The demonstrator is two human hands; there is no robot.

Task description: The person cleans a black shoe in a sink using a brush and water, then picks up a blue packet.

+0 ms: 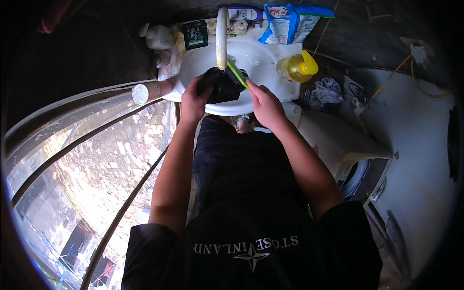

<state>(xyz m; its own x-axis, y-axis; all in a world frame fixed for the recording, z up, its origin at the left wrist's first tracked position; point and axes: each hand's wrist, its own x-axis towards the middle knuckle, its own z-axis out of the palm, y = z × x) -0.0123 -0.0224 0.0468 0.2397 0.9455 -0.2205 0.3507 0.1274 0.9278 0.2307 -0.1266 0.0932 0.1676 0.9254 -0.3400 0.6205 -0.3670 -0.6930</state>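
Note:
Over the front of a white washbasin [268,59], my left hand [195,99] grips a black object [219,87], possibly a shoe; it is too dark to tell. My right hand [266,105] holds a green brush [237,75] with dark bristles, which lie against or just above the upper right part of the black object. A whitish faucet spout [221,40] reaches over the basin, its tip just above the black object and beside the brush head. No running water can be made out.
On the basin's rim stand a yellow pump bottle [295,69], a white pump bottle [158,37], a dark green sachet [195,34] and a blue bag [290,23]. A capped cylindrical container [146,92] lies at the left by the window. Crumpled plastic [326,92] is at the right.

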